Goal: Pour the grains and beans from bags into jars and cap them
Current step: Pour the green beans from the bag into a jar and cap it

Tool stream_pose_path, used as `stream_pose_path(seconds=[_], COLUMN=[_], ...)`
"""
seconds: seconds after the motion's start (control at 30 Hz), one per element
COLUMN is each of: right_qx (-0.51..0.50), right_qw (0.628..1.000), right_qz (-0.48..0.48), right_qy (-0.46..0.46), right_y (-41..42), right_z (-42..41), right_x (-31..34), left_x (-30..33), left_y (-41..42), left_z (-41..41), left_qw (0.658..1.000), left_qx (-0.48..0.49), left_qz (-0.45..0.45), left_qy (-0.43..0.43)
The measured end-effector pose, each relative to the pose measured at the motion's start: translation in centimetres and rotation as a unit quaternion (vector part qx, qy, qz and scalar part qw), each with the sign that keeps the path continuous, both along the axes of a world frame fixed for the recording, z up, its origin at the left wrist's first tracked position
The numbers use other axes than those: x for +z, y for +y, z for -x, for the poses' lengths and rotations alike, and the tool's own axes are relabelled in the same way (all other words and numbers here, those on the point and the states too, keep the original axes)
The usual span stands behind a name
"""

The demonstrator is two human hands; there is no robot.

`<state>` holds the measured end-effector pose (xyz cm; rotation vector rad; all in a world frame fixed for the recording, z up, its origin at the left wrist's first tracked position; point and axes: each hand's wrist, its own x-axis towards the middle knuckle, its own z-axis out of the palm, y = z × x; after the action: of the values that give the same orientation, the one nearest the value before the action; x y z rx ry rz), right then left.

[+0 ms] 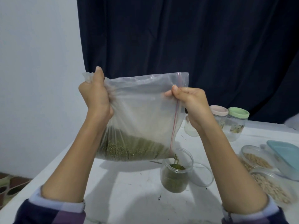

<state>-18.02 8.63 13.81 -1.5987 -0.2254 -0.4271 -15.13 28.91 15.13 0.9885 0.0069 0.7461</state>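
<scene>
Head view: limp clear zip-lock bag (pixel 142 113) of green beans held over open clear plastic jar (pixel 176 173) on white worktop (pixel 129 199). Left hand (pixel 95 94) bunching one corner, right hand (pixel 191 102) pinching red-lined mouth. Probably slippery, bottom-heavy; best gripped at corners.

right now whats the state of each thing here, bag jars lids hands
zip bag: held up, tilted, green beans pouring from its lower corner
left hand: grips bag's bunched corner
right hand: pinches bag near the red zip
open jar: uncapped, partly filled with beans
pink-lid jar: capped
green-lid jar: capped
</scene>
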Motion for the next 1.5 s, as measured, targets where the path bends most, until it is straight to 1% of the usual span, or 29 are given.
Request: stream_pose_path(seconds=[0.17, 0.27, 0.37, 0.47, 0.57, 0.63, 0.73, 0.83, 1.03, 1.17, 1.3, 1.4, 1.5], right_qx=[-0.006, 0.01, -0.001, 0.01, -0.013, 0.001, -0.012, 0.03, 0.039, 0.039, 0.011, 0.021, 0.006], right_qw=[1.0, 1.0, 1.0, 1.0, 0.999, 0.999, 0.998, 0.999, 0.999, 0.999, 1.0, 0.999, 1.0], right_qz=[0.004, 0.02, 0.0, -0.004, -0.034, -0.024, -0.036, 0.002, 0.032, 0.026, 0.016, 0.026, 0.017], right_qy=[-0.002, 0.003, -0.005, -0.01, -0.033, -0.031, -0.047, -0.024, 0.011, 0.021, 0.019, 0.022, 0.003], right_y=[-0.1, -0.3, -0.5, -0.3, 0.3, 0.8, 0.9, 0.8, 0.7, 0.4, 0.2, -0.4, -0.9], right_z=[0.0, 0.0, 0.0, 0.3, 0.3, 0.4, 0.4, 0.4, -0.1, -0.3, -0.3, -0.3, 0.0], right_x=[-0.1, -0.2, -0.4, -0.5, -0.7, -0.9, -0.8, -0.4, 0.2, 0.3, 0.2, 0.4, 0.2], left_x=[-0.1, -0.2, -0.2, -0.1, 0.1, 0.1, 0.2, 0.1, 0.1, 0.0, -0.1, -0.2, -0.1], left_y=[-0.3, -0.3, -0.4, -0.4, -0.4, -0.3, 0.1, 0.3, 0.6, 0.6, 0.3, 0.0, -0.5], left_z=[0.0, -0.1, -0.1, 0.1, 0.2, 0.2, 0.3, 0.5, 0.8, 0.9, 0.8, 0.6, 0.4], left_qw=[1.0, 1.0, 1.0, 1.0, 1.0, 1.0, 1.0, 1.0, 1.0, 1.0, 1.0, 1.0, 1.0], left_qx=[-0.004, -0.007, -0.009, -0.007, -0.008, -0.008, -0.002, 0.0, 0.001, 0.001, -0.007, -0.009, -0.011], left_qz=[0.005, 0.0, 0.001, -0.004, -0.001, 0.0, 0.005, -0.001, 0.001, -0.002, 0.001, 0.0, -0.006], left_qy=[0.003, 0.0, 0.001, -0.005, -0.009, -0.009, -0.002, -0.002, 0.001, 0.0, 0.001, 0.006, 0.005])
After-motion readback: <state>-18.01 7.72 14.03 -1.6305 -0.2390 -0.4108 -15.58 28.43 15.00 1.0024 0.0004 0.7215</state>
